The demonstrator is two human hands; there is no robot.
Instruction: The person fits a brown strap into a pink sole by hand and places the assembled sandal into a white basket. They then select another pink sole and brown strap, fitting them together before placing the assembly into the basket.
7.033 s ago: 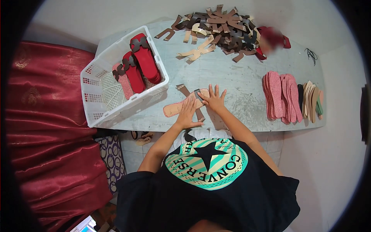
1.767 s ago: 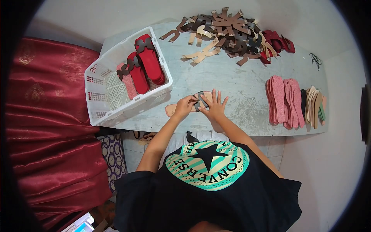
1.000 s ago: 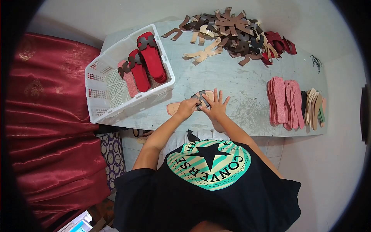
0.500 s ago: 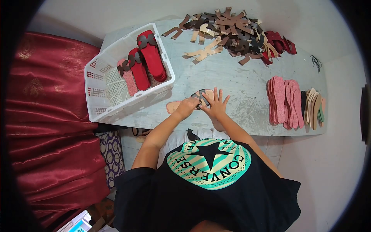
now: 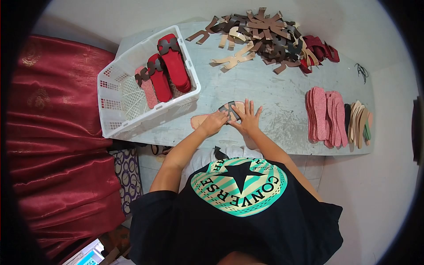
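Note:
A tan sandal sole (image 5: 198,120) with a pinkish edge lies slantwise on the table near its front edge. Across it goes a dark grey-brown strap (image 5: 232,110). My left hand (image 5: 214,123) is closed, its fingertips pinching the strap's near-left side at the middle of the sole. Fingers spread, my right hand (image 5: 248,119) rests over the toe end, with its thumb and a finger against the strap. Both hands cover parts of the sole and the strap's edges.
On the table (image 5: 274,95) stands a white plastic crate (image 5: 150,115) holding red sandals (image 5: 176,73) with dark straps. Cut straps (image 5: 267,31) lie heaped at the back. Pink soles (image 5: 316,115) and beige soles (image 5: 357,123) stand stacked at right, below black cord (image 5: 361,73).
My left hand has shifted very slightly along the strap, its fingers a little flatter. My right hand stays spread in about the same place.

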